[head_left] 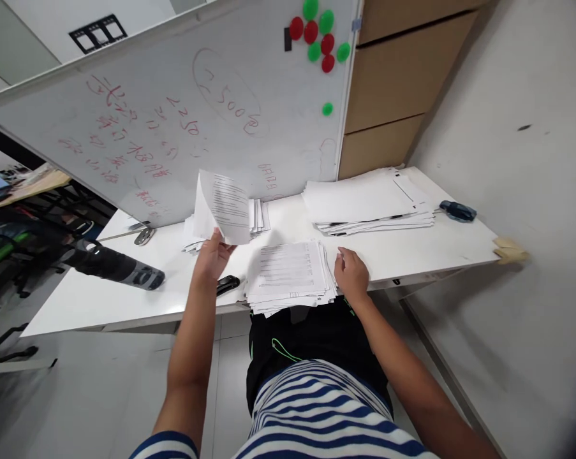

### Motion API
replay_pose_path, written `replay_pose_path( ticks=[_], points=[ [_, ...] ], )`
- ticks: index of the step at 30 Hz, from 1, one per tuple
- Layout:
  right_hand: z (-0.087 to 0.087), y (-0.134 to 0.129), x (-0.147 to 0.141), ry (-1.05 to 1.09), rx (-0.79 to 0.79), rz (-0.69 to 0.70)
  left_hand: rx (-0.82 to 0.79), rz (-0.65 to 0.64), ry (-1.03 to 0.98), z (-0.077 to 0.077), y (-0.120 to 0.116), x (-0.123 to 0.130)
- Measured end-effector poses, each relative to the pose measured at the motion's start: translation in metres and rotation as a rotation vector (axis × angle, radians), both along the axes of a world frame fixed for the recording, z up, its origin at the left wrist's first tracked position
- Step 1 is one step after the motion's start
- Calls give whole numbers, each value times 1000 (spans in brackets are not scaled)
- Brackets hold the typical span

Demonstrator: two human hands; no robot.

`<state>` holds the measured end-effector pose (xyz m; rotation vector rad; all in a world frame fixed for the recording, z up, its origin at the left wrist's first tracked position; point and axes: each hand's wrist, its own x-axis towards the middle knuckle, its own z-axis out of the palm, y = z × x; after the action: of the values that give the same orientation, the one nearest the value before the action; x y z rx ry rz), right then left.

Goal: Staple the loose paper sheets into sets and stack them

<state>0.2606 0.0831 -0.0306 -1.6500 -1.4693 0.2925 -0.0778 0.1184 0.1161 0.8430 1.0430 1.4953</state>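
Over on the left of my view, a dark bottle leans across the picture above the table; I can't tell if it stands or lies. Just beyond it, a computer mouse sits close to the foot of the whiteboard.

Next I have the left hand, thumb and fingers pinching the near edge of a printed sheet. The sheet is raised and bent over the left paper pile, its left part curling up. I can't tell whether it is one page or several. A black stapler lies between the left forearm and the middle paper stack.

That stack lies at the near edge, jutting a little over it, between the two hands. Its lines of print run roughly left to right. The lifted sheet is to its left and farther from me, and the right hand is the nearer one, just beside the stack's right side. Its fingers are loosely bent; I see nothing in them, and can't tell whether the fingertips meet.

Beyond the right hand lies a wide pile of large papers, then a dark blue pouch near the right edge.
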Motion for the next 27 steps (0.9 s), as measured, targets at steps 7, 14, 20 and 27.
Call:
replay_pose_path(
  ticks=[7, 14, 20, 27],
  points=[
    [49, -38, 0, 938, -179, 495, -234, -197, -407, -30, -97, 64],
    [92, -85, -25, 1132, -411, 747, -293, -125, -397, -70, -145, 89],
    [90, -77, -32, 1022, -430, 551, -204, -153, -212, -70, -173, 56],
    [98, -65, -28, 880, -456, 553, -138, -359, 113, -39, -161, 8]
  ],
)
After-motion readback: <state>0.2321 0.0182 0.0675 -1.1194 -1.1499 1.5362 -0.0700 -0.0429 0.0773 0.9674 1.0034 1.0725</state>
